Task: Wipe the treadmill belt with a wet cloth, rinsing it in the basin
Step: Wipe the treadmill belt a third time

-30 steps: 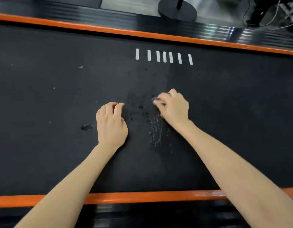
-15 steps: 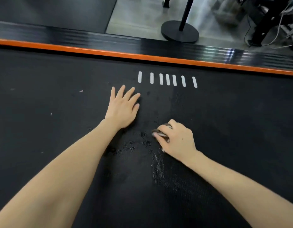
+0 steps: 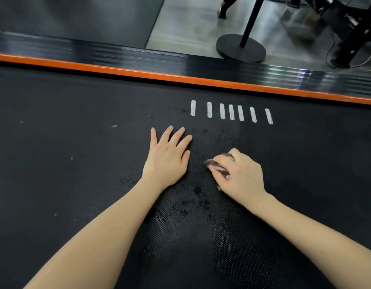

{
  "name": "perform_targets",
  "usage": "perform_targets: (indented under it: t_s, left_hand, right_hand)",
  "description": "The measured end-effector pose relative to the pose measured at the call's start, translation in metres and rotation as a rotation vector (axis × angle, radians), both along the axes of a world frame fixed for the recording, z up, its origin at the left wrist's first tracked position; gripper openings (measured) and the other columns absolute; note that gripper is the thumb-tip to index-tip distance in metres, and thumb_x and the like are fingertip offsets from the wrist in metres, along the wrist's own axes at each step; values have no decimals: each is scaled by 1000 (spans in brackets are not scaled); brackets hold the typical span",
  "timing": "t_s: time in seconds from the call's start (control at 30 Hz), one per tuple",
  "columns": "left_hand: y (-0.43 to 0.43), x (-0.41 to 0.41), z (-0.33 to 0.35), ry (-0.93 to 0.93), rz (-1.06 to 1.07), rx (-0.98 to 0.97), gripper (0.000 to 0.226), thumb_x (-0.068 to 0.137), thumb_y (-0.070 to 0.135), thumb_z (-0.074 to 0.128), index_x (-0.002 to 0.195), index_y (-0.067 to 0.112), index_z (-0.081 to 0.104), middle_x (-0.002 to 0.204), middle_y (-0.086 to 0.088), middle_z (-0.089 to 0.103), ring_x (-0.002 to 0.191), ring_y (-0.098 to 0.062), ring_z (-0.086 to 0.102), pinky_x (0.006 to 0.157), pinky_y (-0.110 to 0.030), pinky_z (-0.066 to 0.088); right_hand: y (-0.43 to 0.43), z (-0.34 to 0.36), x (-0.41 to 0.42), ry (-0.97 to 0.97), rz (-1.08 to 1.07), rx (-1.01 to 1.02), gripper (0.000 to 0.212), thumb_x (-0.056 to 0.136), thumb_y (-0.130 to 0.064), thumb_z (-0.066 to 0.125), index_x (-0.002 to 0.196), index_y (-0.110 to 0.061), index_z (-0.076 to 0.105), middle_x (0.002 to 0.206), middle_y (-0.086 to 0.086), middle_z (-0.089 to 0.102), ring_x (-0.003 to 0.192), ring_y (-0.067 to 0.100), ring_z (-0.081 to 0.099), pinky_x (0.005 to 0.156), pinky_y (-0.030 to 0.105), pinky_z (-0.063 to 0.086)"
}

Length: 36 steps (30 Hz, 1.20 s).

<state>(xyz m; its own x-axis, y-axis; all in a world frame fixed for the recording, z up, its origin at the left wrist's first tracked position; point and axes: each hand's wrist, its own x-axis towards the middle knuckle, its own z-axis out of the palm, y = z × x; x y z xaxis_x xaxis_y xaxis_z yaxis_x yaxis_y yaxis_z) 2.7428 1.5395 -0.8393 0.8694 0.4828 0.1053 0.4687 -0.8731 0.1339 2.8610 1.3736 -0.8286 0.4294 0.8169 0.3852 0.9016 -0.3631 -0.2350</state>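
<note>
While most of the frame is filled by the treadmill belt, a small dark cloth is gripped under the curled fingers of the right hand, just right of centre, and is pressed onto the belt. The left hand is laid flat just left of it, fingers straight and spread, with nothing held. The two hands are near each other but apart. Damp blotches are seen below the hands, toward lower centre. A row of white marks lies above them, near the orange rail. The basin is not in view.

Because the cloth is bunched so small, only a narrow strip is likely to be covered per stroke, so patches may be missed, among them the pale specks at the left of the frame. The cloth could be dragged out of the fingers by the textured weave. If weight is leaned on the flat left hand, a slip on the damp surface is possible, or the belt may be rolled by the push. Dirt could be smeared rather than lifted if rinsing is put off.
</note>
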Motion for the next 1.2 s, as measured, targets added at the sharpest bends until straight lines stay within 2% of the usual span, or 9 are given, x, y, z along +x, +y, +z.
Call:
perform_targets:
  t_s: [0.1,0.27,0.33,0.43,0.57,0.63,0.73,0.9,1.2]
  left_hand:
    - [1,-1,-2,-3,5,2,56,94,42,20,137,23,49,145,-3,45,138,-30,34,112,-63,14]
    - [1,0,-2,-17,14,5,59,93,44,16,138,24,48,146,-2,44,138,-29,33,113,-62,12]
    - [1,1,-1,-22,10,9,58,93,43,18,136,23,50,144,-3,46,137,-30,35,112,-63,14]
    - [2,2,-2,-30,-1,15,55,92,42,23,133,22,53,142,-4,49,134,-32,38,109,-66,19]
    - [4,2,-4,-54,-12,7,55,92,42,25,132,21,55,141,-5,50,134,-33,39,108,-66,21]
    - [5,1,-5,-60,-16,5,54,92,43,26,132,21,55,140,-5,51,134,-33,39,108,-65,20]
    - [5,1,-7,-66,-19,3,54,92,43,26,132,22,55,140,-5,51,134,-32,39,109,-64,21]
    - [7,2,-9,-95,-25,2,54,91,43,28,131,21,57,138,-7,52,132,-33,41,107,-65,24]
    - [8,3,-5,-107,-33,-17,54,88,42,30,128,21,59,135,-7,55,129,-35,45,105,-66,27]
  right_hand:
    - [30,-2,40,-87,-52,-10,30,86,-48,51,85,-24,68,77,4,56,64,27,59,51,29,46]
    - [91,6,109,72,-507,-76,31,95,-41,42,106,-18,60,100,15,57,91,39,58,68,36,38]
    - [85,8,83,71,-466,-77,32,95,-41,44,108,-17,60,102,15,56,92,38,57,67,36,38]
    - [47,9,26,-8,-119,-139,37,85,-49,55,109,-21,59,98,12,54,81,34,57,64,37,46]
    - [37,21,39,17,146,-336,48,89,-51,52,130,-27,49,108,8,49,94,28,54,70,38,47]
    - [58,18,71,-4,59,-292,45,91,-50,49,130,-27,46,109,10,48,96,31,53,74,40,46]
    - [89,12,126,-2,-273,-175,47,93,-48,46,132,-23,42,116,17,45,97,39,52,76,43,44]
    - [119,5,160,-10,-611,-74,43,97,-37,46,133,-14,39,127,19,40,98,39,53,69,36,35]
    - [176,4,114,-42,-254,-70,31,98,-33,43,121,-14,52,113,15,54,93,34,55,71,37,40]
